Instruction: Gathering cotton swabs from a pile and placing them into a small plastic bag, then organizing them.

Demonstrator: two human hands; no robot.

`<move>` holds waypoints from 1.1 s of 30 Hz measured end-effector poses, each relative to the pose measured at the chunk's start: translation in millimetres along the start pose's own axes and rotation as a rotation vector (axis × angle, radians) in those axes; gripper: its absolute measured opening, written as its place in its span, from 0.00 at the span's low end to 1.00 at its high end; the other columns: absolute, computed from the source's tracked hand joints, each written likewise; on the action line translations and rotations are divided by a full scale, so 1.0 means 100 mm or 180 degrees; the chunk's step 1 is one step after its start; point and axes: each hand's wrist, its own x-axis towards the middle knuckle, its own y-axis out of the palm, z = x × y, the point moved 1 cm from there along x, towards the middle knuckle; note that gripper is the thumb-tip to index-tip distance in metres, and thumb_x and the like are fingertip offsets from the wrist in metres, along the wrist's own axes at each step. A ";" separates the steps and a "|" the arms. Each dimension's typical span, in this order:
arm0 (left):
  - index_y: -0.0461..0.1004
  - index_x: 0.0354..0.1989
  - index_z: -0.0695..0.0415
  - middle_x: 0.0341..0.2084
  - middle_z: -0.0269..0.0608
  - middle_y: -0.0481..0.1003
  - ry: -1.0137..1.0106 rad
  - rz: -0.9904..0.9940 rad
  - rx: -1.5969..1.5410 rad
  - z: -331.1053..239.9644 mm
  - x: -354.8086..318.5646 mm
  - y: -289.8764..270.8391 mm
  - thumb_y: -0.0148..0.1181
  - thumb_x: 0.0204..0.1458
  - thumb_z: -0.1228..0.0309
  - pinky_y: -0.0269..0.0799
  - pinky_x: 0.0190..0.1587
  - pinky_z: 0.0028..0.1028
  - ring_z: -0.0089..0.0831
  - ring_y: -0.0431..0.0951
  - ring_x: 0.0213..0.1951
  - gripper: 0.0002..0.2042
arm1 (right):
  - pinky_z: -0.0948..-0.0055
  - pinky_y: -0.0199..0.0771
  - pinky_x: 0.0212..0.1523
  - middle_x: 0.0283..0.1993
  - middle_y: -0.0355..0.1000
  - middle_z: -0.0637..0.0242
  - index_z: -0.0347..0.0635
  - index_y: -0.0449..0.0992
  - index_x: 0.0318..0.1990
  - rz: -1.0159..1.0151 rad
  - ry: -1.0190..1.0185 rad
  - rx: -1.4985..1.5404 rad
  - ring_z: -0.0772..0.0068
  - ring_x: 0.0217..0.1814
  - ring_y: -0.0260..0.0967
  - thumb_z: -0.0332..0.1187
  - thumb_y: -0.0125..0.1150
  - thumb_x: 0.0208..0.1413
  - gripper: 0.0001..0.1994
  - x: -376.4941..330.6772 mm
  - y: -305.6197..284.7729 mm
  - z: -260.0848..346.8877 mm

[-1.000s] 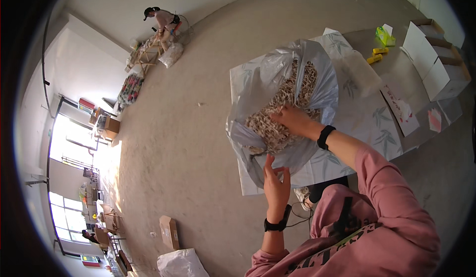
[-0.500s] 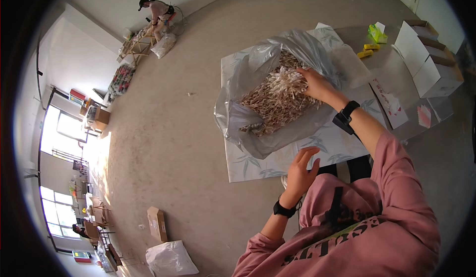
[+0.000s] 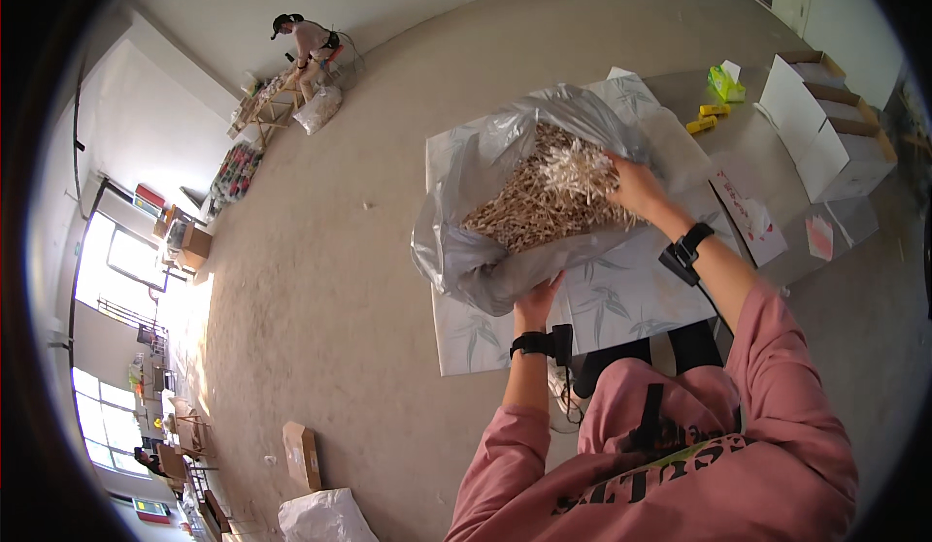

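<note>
A large grey plastic bag [image 3: 464,249] lies wide open on a white table [image 3: 631,295] with a leaf pattern. Inside is a heap of cotton swabs [image 3: 524,202], with sticks of a tan colour and white tips. My right hand [image 3: 636,191] reaches over the bag's right side, its fingers curled round a bunch of paler swabs at the top of the heap. Against the bag's near wall is my left hand [image 3: 536,304], its thumb side showing while the plastic hides most of the fingers. Both wrists wear black straps.
White divided boxes [image 3: 825,139], yellow rolls [image 3: 707,120] and a green tissue pack [image 3: 726,84] stand on the right-hand table. A cardboard box [image 3: 301,455] and a white sack [image 3: 325,518] lie on the floor at lower left. Another person [image 3: 311,42] sits far off.
My left hand has moved forward and left from above the table's near edge to the bag's near wall. My right hand stays at the swabs, lower in view as the view shifted.
</note>
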 end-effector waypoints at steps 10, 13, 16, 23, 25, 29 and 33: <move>0.67 0.60 0.55 0.62 0.45 0.65 -0.0587 0.0134 -0.1110 -0.14 0.70 -0.32 0.48 0.61 0.52 0.54 0.66 0.57 0.49 0.61 0.65 0.25 | 0.50 0.74 0.51 0.64 0.62 0.42 0.39 0.65 0.61 0.0227 0.0584 -0.0098 0.39 0.54 0.70 0.34 0.72 0.45 0.34 0.07 0.38 -0.42; 0.72 0.53 0.54 0.54 0.43 0.72 -0.0100 -0.0034 -0.0043 -0.34 0.90 -0.31 0.56 0.58 0.52 0.63 0.62 0.54 0.48 0.68 0.59 0.22 | 0.51 0.75 0.50 0.62 0.65 0.42 0.39 0.66 0.60 0.0358 0.0623 -0.0160 0.39 0.52 0.71 0.37 0.72 0.46 0.33 0.13 0.47 -0.49; 0.74 0.50 0.52 0.49 0.40 0.75 -0.0239 0.0102 -0.0010 -0.54 1.17 -0.23 0.58 0.57 0.54 0.69 0.58 0.50 0.44 0.72 0.54 0.19 | 0.50 0.76 0.45 0.55 0.70 0.41 0.39 0.62 0.62 0.0125 0.0323 -0.0218 0.39 0.46 0.73 0.36 0.72 0.44 0.37 0.21 0.62 -0.62; 0.72 0.53 0.52 0.50 0.40 0.74 0.0853 0.0066 0.1032 -0.94 1.63 -0.24 0.50 0.62 0.54 0.67 0.60 0.47 0.40 0.71 0.56 0.18 | 0.49 0.75 0.43 0.44 0.75 0.42 0.40 0.60 0.65 -0.0426 -0.0123 0.0154 0.40 0.45 0.74 0.35 0.70 0.46 0.38 0.54 0.77 -0.30; 0.71 0.54 0.52 0.51 0.40 0.73 0.1072 0.0079 0.1185 -0.90 1.50 -0.34 0.49 0.63 0.56 0.67 0.60 0.47 0.41 0.71 0.56 0.18 | 0.51 0.76 0.41 0.39 0.76 0.43 0.40 0.59 0.66 -0.0355 -0.0022 0.0151 0.41 0.42 0.75 0.34 0.69 0.46 0.38 0.58 0.84 -0.24; 0.63 0.60 0.53 0.56 0.39 0.68 0.0532 -0.0528 0.0944 -0.27 1.00 -0.17 0.53 0.60 0.57 0.71 0.54 0.46 0.42 0.70 0.58 0.22 | 0.54 0.76 0.42 0.40 0.77 0.45 0.39 0.68 0.61 -0.0435 -0.0191 0.0176 0.42 0.43 0.74 0.36 0.70 0.47 0.32 0.58 0.78 -0.35; 0.60 0.61 0.57 0.62 0.50 0.65 0.0317 -0.0661 0.1929 0.03 0.48 0.57 0.53 0.62 0.56 0.69 0.55 0.48 0.45 0.69 0.61 0.25 | 0.53 0.75 0.46 0.48 0.74 0.45 0.42 0.71 0.57 -0.0590 -0.0149 0.0283 0.41 0.46 0.73 0.32 0.70 0.45 0.28 0.43 0.52 -0.10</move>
